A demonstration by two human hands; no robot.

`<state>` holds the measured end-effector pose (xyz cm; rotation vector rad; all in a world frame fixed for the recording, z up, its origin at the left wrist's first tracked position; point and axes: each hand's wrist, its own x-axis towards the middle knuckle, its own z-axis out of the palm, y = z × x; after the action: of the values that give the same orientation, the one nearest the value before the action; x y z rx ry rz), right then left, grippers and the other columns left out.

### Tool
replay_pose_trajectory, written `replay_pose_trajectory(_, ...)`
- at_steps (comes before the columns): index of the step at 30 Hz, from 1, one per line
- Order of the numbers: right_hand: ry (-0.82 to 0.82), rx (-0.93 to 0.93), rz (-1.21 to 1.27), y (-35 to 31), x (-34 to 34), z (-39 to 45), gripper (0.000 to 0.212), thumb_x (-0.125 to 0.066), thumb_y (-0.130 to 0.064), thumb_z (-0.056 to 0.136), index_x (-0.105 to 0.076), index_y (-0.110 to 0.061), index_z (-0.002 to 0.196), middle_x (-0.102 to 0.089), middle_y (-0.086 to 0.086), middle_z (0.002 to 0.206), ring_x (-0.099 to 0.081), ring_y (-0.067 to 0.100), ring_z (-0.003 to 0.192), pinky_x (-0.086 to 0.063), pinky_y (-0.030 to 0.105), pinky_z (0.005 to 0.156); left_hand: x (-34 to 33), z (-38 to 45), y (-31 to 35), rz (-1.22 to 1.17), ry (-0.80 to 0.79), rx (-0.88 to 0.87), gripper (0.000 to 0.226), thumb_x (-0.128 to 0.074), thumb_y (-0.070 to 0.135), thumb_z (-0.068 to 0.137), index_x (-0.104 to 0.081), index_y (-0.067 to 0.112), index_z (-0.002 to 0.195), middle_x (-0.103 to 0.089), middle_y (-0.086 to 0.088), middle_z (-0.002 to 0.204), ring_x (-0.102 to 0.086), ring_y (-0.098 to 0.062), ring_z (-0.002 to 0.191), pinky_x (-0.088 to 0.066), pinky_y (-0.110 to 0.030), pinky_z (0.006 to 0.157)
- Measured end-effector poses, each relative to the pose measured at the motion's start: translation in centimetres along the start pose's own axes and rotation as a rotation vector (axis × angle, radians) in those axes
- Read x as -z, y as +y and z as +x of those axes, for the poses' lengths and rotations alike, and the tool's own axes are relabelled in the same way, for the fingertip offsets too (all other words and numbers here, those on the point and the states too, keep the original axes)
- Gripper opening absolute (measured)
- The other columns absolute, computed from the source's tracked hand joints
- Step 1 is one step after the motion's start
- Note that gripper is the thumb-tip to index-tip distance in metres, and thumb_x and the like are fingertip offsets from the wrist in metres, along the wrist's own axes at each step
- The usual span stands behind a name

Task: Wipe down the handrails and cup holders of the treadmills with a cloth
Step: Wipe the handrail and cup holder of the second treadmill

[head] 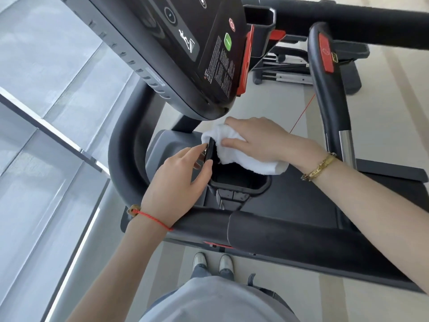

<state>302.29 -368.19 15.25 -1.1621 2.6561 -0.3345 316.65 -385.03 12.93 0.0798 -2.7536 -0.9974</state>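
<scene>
A black cup holder (241,185) sits just below the treadmill console (185,54), inside the curve of the dark handrail (120,163). My left hand (181,180) grips the cup holder's left rim, thumb inside and fingers outside. My right hand (257,140) presses a white cloth (234,152) onto the far rim of the cup holder, fingers spread over it. The cloth drapes to the right over the edge. A padded black handrail (301,238) runs across in front of my body.
A second handrail (329,94) with a red stop button stands to the right. Another machine's thick black bar (348,22) crosses the top right. A glass wall with metal frames (46,135) lies to the left. The treadmill belt (301,194) is below.
</scene>
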Motion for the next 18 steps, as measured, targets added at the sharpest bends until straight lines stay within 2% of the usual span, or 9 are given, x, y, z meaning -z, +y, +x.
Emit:
replay_pose_trajectory(3,0.066,-0.035,0.02,-0.3,-0.4,-0.6,0.035,-0.044,-0.052,0.097,-0.048,-0.019,0.106,-0.044,-0.012,0.066,-0.046,0.018,0.064,-0.029,0.035,0.057,0.0,0.0,0.0,0.001,-0.003,-0.003,0.042,-0.052,0.034,0.096,-0.057,0.019,0.135,-0.066,0.006,0.103,-0.063,-0.008,0.093,-0.054,-0.036,0.086)
replay_pose_trajectory(5,0.1,-0.128,0.083,0.2,-0.6,-1.9,0.035,-0.046,-0.051,0.096,-0.049,-0.017,0.102,-0.048,-0.008,0.069,-0.049,0.021,0.068,-0.032,0.036,0.058,0.0,-0.1,0.1,0.001,-0.003,0.003,0.043,-0.052,0.035,0.096,-0.057,0.019,0.135,-0.066,0.007,0.105,-0.063,-0.007,0.094,-0.054,-0.036,0.087)
replay_pose_trajectory(9,0.067,-0.305,0.259,1.2,-1.3,-4.3,0.027,-0.045,-0.048,0.097,-0.038,-0.022,0.098,-0.046,-0.006,0.069,-0.045,0.011,0.061,-0.024,0.03,0.051,0.0,-0.1,0.2,0.007,-0.006,0.012,0.042,-0.052,0.035,0.096,-0.056,0.021,0.135,-0.067,0.007,0.107,-0.064,-0.009,0.095,-0.054,-0.037,0.088)
replay_pose_trajectory(14,-0.087,-0.225,0.267,1.1,0.3,-1.8,0.029,-0.054,-0.042,0.095,-0.042,-0.019,0.082,-0.047,-0.002,0.072,-0.045,0.017,0.068,-0.028,0.03,0.055,0.1,-0.1,0.3,0.001,-0.006,0.018,0.043,-0.051,0.036,0.095,-0.056,0.02,0.135,-0.066,0.008,0.105,-0.063,-0.007,0.094,-0.055,-0.036,0.087)
replay_pose_trajectory(16,-0.052,-0.228,0.328,1.1,0.2,-1.9,0.027,-0.056,-0.04,0.095,-0.05,-0.014,0.091,-0.052,-0.001,0.077,-0.047,0.017,0.073,-0.032,0.03,0.059,0.1,-0.1,0.3,-0.008,-0.004,0.021,0.043,-0.051,0.036,0.095,-0.056,0.021,0.135,-0.066,0.008,0.105,-0.063,-0.006,0.094,-0.055,-0.035,0.087)
replay_pose_trajectory(18,0.09,-0.352,0.534,0.2,-0.8,-3.4,0.025,-0.055,-0.036,0.096,-0.051,-0.014,0.106,-0.056,-0.001,0.088,-0.051,0.014,0.079,-0.036,0.027,0.062,0.0,-0.1,0.3,-0.016,-0.002,0.02,0.042,-0.052,0.036,0.095,-0.057,0.021,0.134,-0.067,0.009,0.104,-0.064,-0.007,0.094,-0.055,-0.036,0.087)
